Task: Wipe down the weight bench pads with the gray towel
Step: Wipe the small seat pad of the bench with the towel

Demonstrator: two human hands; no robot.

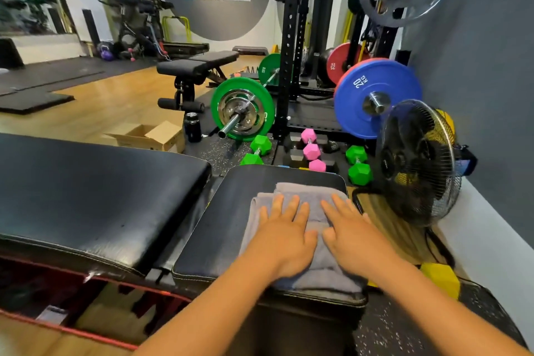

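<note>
A folded gray towel (310, 193) lies on the smaller black seat pad (228, 217) of the weight bench, toward its right side. My left hand (284, 233) and my right hand (351, 233) press flat on the towel side by side, fingers straight and spread. The long black back pad (95, 196) stretches to the left, separated from the seat pad by a narrow gap.
A black floor fan (416, 162) stands close to the right of the seat pad. Green and pink dumbbells (312, 150), a loaded barbell (242, 108) and a rack lie beyond. A cardboard box (150, 136) and a dark bottle (193, 127) sit on the floor behind the bench.
</note>
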